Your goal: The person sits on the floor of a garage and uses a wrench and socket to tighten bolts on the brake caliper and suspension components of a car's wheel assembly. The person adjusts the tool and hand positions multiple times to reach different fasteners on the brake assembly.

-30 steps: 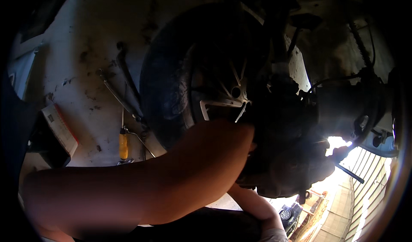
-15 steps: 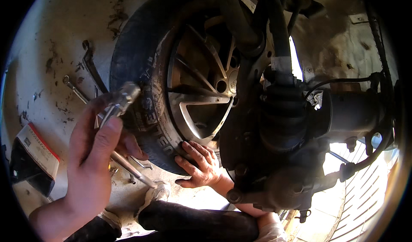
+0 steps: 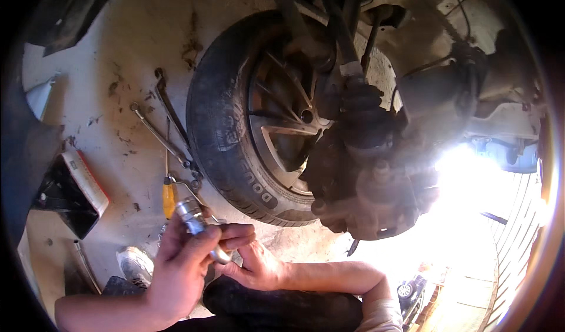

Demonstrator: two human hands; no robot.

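My left hand [image 3: 179,276] grips a silver socket tool [image 3: 193,217] slanting across the lower centre. My right hand [image 3: 253,270] is closed at its lower end, its fingertips partly hidden behind the left hand. Behind them a black tyre on a silver alloy wheel [image 3: 218,167] lies under dark suspension and hub parts [image 3: 376,173]. Left of the wheel, a ring spanner [image 3: 153,131], a darker wrench [image 3: 170,108] and a yellow-handled screwdriver [image 3: 170,199] lie on the stained floor [image 3: 118,49].
A black-and-white tray with a red edge [image 3: 85,182] is at the left, with a metal bar [image 3: 88,267] below it. My shoe [image 3: 134,264] and dark-clad legs [image 3: 282,305] are underneath. At the bright right are a slatted grating [image 3: 506,255] and a car [image 3: 412,291].
My left hand and forearm, earlier across the wheel, now hold the tool lower down. My right hand has left the tyre and moved down-left to the tool. The view has also shifted.
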